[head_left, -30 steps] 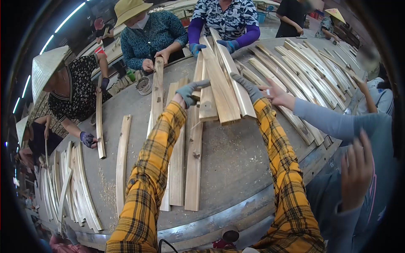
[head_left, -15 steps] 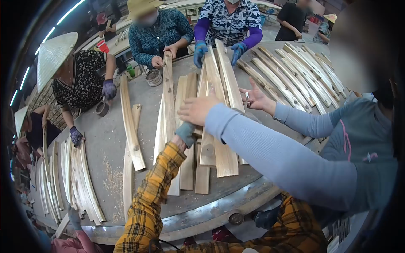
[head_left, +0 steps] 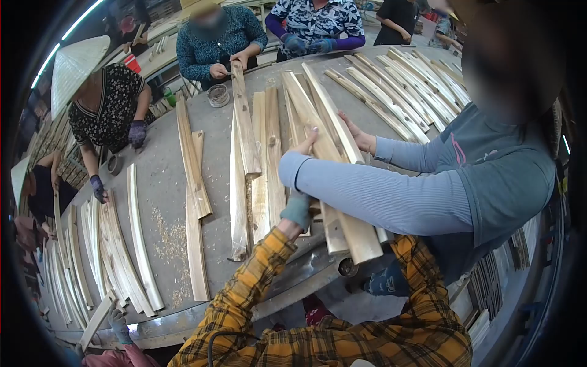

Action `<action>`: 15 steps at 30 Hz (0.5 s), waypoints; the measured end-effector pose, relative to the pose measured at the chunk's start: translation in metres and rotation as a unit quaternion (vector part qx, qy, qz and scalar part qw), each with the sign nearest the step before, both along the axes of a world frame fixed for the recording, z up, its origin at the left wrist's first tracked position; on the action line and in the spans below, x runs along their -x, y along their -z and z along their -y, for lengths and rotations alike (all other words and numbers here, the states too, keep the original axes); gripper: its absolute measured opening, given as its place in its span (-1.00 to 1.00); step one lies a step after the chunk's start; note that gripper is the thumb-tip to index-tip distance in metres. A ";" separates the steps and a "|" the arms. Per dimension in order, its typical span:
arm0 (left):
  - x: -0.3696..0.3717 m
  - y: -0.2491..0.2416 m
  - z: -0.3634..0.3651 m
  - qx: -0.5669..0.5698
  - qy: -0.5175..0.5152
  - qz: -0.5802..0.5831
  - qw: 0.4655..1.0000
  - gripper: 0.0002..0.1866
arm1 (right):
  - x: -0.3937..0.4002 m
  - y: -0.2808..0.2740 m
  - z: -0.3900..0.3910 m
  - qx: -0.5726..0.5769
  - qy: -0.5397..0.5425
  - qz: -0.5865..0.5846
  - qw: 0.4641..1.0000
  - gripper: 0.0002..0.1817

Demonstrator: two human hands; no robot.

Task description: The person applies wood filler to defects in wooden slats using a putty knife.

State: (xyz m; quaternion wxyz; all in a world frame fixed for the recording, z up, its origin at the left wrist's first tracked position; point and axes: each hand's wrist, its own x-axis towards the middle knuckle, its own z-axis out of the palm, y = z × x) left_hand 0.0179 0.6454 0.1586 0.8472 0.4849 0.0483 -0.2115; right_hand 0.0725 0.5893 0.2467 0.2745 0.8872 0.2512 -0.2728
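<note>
My left hand [head_left: 296,211], in a grey-green glove, reaches over the table beside a group of wooden planks [head_left: 342,211]. Its fingers are hidden behind the grey-blue sleeve [head_left: 385,186] of a co-worker on the right, so its grip does not show. That co-worker's bare hands hold the planks, which slant toward the table's near edge. My right hand is out of sight; only its plaid sleeve [head_left: 422,260] shows below the co-worker's arm. Just left of my gloved hand lie other long planks [head_left: 267,159].
Across the table [head_left: 162,183], a co-worker holds an upright plank [head_left: 244,116] near a small tin [head_left: 218,95]. More planks [head_left: 119,254] lie at left, with sawdust [head_left: 171,254] beside them. A row of planks [head_left: 397,92] lies at far right.
The planks held by the co-worker on the right have shifted right and nearer. My left hand has moved right. The blue-gloved co-worker opposite has let go and drawn both hands together.
</note>
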 end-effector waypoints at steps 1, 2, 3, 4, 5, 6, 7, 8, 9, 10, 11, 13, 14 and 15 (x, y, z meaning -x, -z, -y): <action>0.017 -0.024 0.002 -0.011 -0.005 -0.050 0.999 -0.54 | 0.012 -0.002 0.007 0.017 -0.010 0.006 1.000 -0.17; 0.021 -0.028 0.008 0.005 -0.023 -0.071 0.997 -0.57 | 0.024 -0.001 0.013 0.033 -0.019 0.014 0.999 -0.19; 0.021 -0.026 0.014 0.008 -0.021 -0.072 0.997 -0.57 | 0.037 -0.003 0.019 0.050 -0.028 0.018 0.998 -0.20; 0.018 -0.022 0.020 0.022 0.009 -0.084 0.996 -0.51 | 0.047 -0.005 0.025 0.066 -0.039 0.022 0.997 -0.21; 0.016 -0.018 0.024 0.035 0.039 -0.094 0.994 -0.44 | 0.046 -0.009 0.018 0.083 -0.049 0.028 0.995 -0.23; 0.021 -0.039 0.028 0.023 0.060 -0.104 0.992 -0.44 | 0.035 -0.016 0.010 0.097 -0.059 0.032 0.993 -0.24; 0.024 -0.035 0.036 0.024 0.062 -0.105 0.992 -0.44 | 0.019 -0.025 -0.001 0.112 -0.069 0.036 0.991 -0.25; 0.022 -0.024 0.049 0.017 0.052 -0.070 0.996 -0.43 | -0.001 -0.035 -0.011 0.126 -0.079 0.042 0.988 -0.27; 0.020 -0.006 0.064 0.010 0.045 -0.034 0.998 -0.43 | -0.018 -0.043 -0.021 0.141 -0.087 0.049 0.985 -0.28; 0.017 0.011 0.080 0.003 0.037 0.000 0.999 -0.43 | -0.030 -0.050 -0.025 0.156 -0.094 0.053 0.982 -0.29; 0.016 0.029 0.095 -0.004 0.032 0.032 0.999 -0.43 | -0.031 -0.055 -0.025 0.171 -0.100 0.055 0.979 -0.30; 0.023 0.042 0.111 -0.015 0.022 0.097 0.995 -0.42 | -0.008 -0.052 0.008 0.199 -0.111 0.058 0.972 -0.32; 0.030 0.044 0.111 -0.014 0.030 0.093 0.995 -0.42 | 0.004 -0.051 0.022 0.213 -0.116 0.058 0.968 -0.33; 0.038 0.027 0.100 -0.003 0.102 0.120 0.987 -0.32 | 0.009 -0.054 0.033 0.228 -0.120 0.059 0.965 -0.34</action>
